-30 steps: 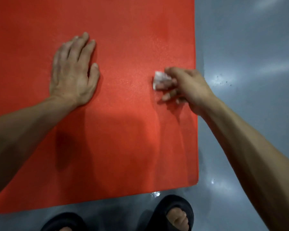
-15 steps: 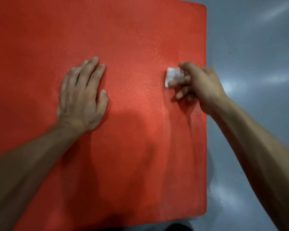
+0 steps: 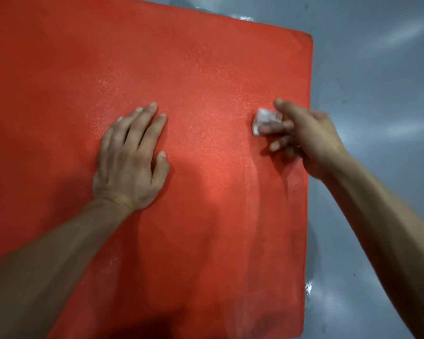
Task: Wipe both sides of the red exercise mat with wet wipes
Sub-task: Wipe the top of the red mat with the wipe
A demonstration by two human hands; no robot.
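Lying flat on the glossy grey floor, the red textured foam exercise mat fills most of the view. Left hand rests palm-down near the mat's centre, fingers extended and spread flat, gripping nothing. Right hand sits near the mat's right edge, fingers curled around a small crumpled white wet wipe, pressed against the mat surface. Faint damp streaks run on the mat below the wipe, toward the near edge.
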